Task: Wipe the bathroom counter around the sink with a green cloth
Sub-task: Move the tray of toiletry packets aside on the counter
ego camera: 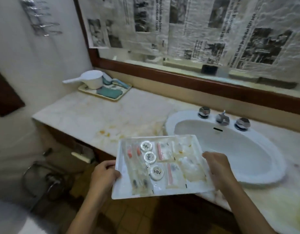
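I hold a white tray (122, 191) of wrapped toiletries over the counter's front edge, left of the white sink (230, 149). My left hand (103, 174) grips the tray's left rim and my right hand (216, 168) grips its right rim. Three round soaps and several plastic packets lie on it. The pale marble counter (88, 114) shows orange stains near the tray. A teal-green cloth (109, 92) lies folded on a second tray (119, 97) at the far left corner.
A white ladle cup (91, 80) stands on the far tray by the wall. Two chrome taps and a spout (222, 118) sit behind the basin. A wood-framed mirror (162, 70) covered with newspaper runs along the back. A metal rack (44, 179) stands below left.
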Demonstrator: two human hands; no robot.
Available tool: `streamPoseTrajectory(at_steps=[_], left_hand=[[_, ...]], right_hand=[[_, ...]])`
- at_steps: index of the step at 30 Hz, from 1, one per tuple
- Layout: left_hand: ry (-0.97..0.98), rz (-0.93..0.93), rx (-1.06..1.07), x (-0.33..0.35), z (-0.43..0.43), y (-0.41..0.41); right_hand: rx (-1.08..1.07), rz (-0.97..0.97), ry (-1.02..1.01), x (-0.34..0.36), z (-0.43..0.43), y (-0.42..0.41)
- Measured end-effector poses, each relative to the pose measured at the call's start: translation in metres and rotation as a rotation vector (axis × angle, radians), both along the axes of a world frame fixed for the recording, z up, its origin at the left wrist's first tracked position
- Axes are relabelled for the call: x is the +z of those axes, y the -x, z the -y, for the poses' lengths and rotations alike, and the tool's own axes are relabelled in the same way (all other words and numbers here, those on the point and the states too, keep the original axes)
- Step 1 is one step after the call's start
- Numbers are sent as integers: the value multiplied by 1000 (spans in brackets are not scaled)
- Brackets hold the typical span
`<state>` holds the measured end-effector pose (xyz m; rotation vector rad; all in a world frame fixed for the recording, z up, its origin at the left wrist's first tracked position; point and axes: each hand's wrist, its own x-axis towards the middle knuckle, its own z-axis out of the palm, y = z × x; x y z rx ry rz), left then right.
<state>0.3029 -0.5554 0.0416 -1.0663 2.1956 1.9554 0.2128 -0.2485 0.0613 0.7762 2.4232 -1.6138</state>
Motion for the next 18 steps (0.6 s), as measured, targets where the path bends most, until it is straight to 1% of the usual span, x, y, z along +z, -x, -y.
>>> streamPoseTrajectory(at_steps=[4,10,14,18], left_hand=[[14,11,137,1,67,-35],[0,35,311,-8,141,-63],[-12,42,416,-16,189,-59],[-30,35,499,-21,243,-32]], right_hand=[[123,38,-16,2,83,7],[312,29,11,2,191,29],[408,26,12,-2,261,57],[485,14,2,-10,334,97]])
